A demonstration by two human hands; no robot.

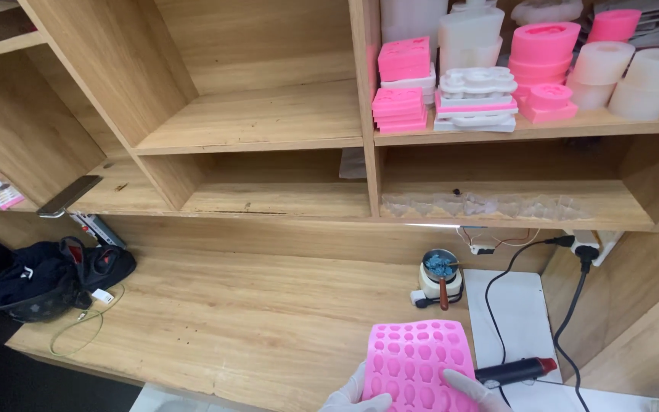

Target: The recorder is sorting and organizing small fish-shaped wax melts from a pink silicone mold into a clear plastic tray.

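Observation:
A pink silicone mould tray (419, 358) with many small shaped cavities lies at the front of the wooden bench. My left hand (354, 394), in a white glove, grips its lower left edge. Gloved too, my right hand (473, 391) rests on its lower right corner with the thumb over the tray. Both hands are cut off by the bottom of the view. Just right of the tray lies a black tool with a red tip (515, 371), its black cord running back to a wall socket.
A small white melting pot (441, 276) with blue contents and a wooden handle stands behind the tray. Pink and white moulds (476, 91) fill the upper right shelf. A dark bag (53, 278) sits at the bench's left end; a phone (70, 194) lies on the lower shelf.

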